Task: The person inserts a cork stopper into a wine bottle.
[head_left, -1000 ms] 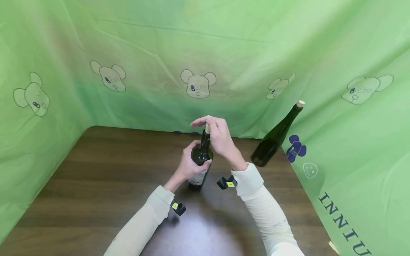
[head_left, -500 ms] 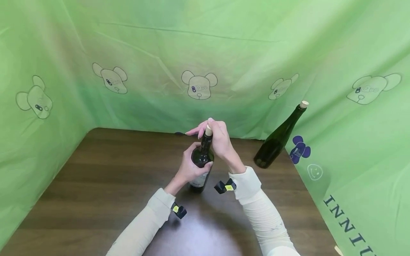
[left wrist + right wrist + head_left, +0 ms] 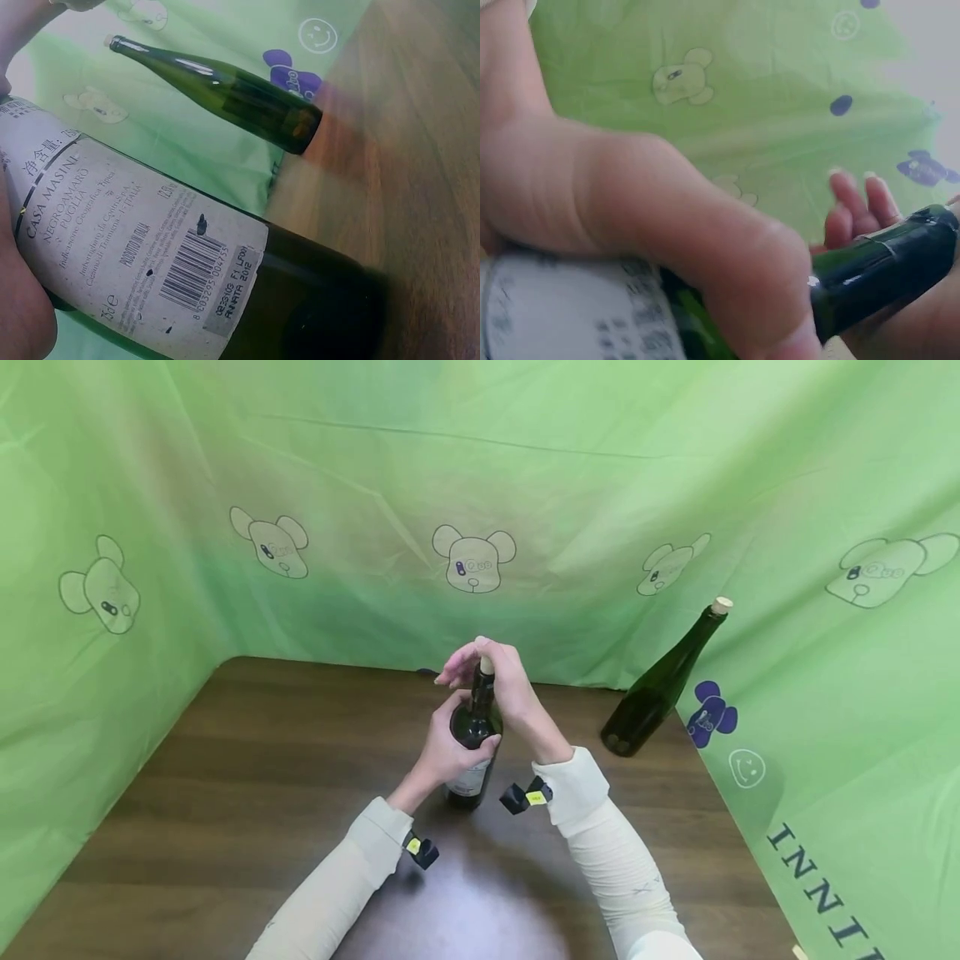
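My left hand (image 3: 441, 749) grips a dark green wine bottle (image 3: 470, 720) around its shoulder, thumb on the near side. The bottle stands on the table, leaning slightly, and its white printed label (image 3: 142, 232) fills much of the left wrist view. A pale cork (image 3: 487, 666) sticks up from the bottle's mouth. Over the cork lies my right hand (image 3: 517, 693), its thumb side against the cork's top and its fingers reaching loosely to the left past the neck. In the right wrist view those fingers show behind the dark bottle neck (image 3: 889, 266), while the cork is hidden there.
A second, slimmer green bottle (image 3: 652, 702) with a cork in its mouth stands at the table's back right. Green printed cloth (image 3: 360, 468) hangs behind and along both sides of the brown wooden table (image 3: 247, 777). A small pale object (image 3: 799, 952) lies at the right edge.
My right hand has shifted on the cork, uncovering its top half a second ago and covering it again now. The cork shows shorter than at first. My left hand keeps its grip.
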`<action>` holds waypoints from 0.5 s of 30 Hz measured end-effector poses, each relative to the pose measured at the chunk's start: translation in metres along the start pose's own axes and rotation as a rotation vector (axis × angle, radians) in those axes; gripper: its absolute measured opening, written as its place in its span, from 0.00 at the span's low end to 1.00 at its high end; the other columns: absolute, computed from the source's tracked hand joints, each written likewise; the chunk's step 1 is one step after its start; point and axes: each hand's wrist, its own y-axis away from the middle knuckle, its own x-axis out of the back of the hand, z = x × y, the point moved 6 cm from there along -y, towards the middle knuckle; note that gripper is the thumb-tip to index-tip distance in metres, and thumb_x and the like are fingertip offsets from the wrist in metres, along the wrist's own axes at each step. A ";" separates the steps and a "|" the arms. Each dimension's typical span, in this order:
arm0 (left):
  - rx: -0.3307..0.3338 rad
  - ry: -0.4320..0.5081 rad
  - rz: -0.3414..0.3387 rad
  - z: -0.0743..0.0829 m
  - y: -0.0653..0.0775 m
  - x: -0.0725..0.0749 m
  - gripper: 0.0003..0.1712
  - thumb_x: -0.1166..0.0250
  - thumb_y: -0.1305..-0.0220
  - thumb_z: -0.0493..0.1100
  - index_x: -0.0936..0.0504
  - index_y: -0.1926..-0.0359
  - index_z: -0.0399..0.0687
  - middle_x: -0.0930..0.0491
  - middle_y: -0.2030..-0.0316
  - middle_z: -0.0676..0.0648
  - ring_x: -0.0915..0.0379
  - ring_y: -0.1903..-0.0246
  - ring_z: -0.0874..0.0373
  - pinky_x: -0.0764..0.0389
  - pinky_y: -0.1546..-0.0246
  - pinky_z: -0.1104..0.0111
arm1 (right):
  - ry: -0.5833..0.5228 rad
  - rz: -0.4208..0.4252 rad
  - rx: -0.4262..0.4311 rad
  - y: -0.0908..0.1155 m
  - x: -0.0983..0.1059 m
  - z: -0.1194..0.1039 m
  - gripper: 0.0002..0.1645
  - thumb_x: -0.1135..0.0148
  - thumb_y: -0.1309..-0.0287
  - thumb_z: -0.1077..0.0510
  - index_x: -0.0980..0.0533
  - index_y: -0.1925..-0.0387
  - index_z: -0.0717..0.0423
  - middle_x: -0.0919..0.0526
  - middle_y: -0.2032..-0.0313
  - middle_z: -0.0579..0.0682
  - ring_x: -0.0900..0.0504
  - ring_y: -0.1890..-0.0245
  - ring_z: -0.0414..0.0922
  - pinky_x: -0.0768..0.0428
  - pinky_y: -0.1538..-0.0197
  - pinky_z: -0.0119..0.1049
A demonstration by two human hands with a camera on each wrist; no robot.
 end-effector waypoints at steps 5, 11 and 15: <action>-0.049 -0.003 0.012 0.001 0.001 -0.002 0.31 0.31 0.60 0.33 0.30 0.50 0.36 0.23 0.59 0.41 0.25 0.60 0.53 0.23 0.55 0.64 | -0.226 -0.124 -0.049 0.003 -0.003 0.014 0.30 0.68 0.37 0.47 0.30 0.79 0.65 0.19 0.79 0.53 0.20 0.77 0.50 0.24 0.66 0.43; -0.082 0.055 0.032 -0.001 0.000 -0.003 0.30 0.32 0.61 0.31 0.29 0.52 0.36 0.24 0.59 0.41 0.25 0.61 0.54 0.22 0.56 0.64 | -0.331 -0.193 -0.038 0.002 -0.008 0.022 0.28 0.69 0.41 0.48 0.37 0.89 0.58 0.37 0.94 0.45 0.40 0.93 0.39 0.34 0.81 0.36; -0.079 0.085 0.022 -0.003 0.000 -0.005 0.30 0.32 0.60 0.30 0.29 0.51 0.36 0.24 0.59 0.41 0.26 0.61 0.55 0.21 0.57 0.64 | -0.352 -0.190 0.024 0.001 -0.008 0.021 0.25 0.70 0.43 0.51 0.45 0.90 0.59 0.45 0.95 0.45 0.48 0.94 0.40 0.41 0.84 0.39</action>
